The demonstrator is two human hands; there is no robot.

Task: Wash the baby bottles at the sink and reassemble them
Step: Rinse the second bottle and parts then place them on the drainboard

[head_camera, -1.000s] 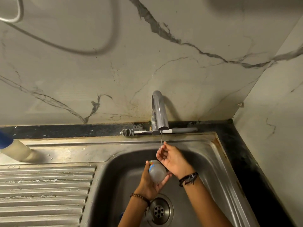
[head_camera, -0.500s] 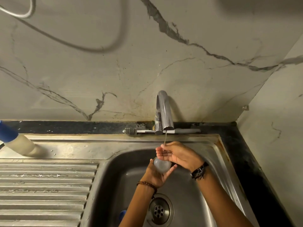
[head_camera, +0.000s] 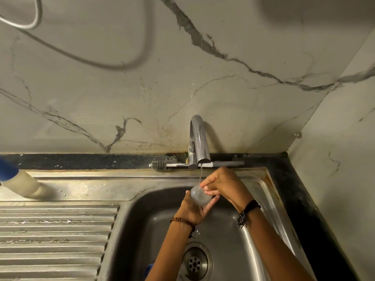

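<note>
While thin stream falls from tap (head_camera: 199, 138) onto clear baby bottle (head_camera: 199, 196), step in hand reads as rinsing; head view only: bottle held over sink (head_camera: 269, 191) basin, far of drain (head_camera: 195, 262); left hand (head_camera: 192, 209) cups bottle from below, fingers curled round it; right hand (head_camera: 222, 184) above, fingertips pinching at bottle mouth, exact hold unclear; bottle brush (head_camera: 160, 164) lies on far ledge behind tap; second bottle (head_camera: 18, 182) rests far left on drainboard (head_camera: 50, 240); blue part (head_camera: 150, 268) near drain. Next move likely needs turning bottle under stream, firm wet grip, then fetching parts for reassembly.
</note>
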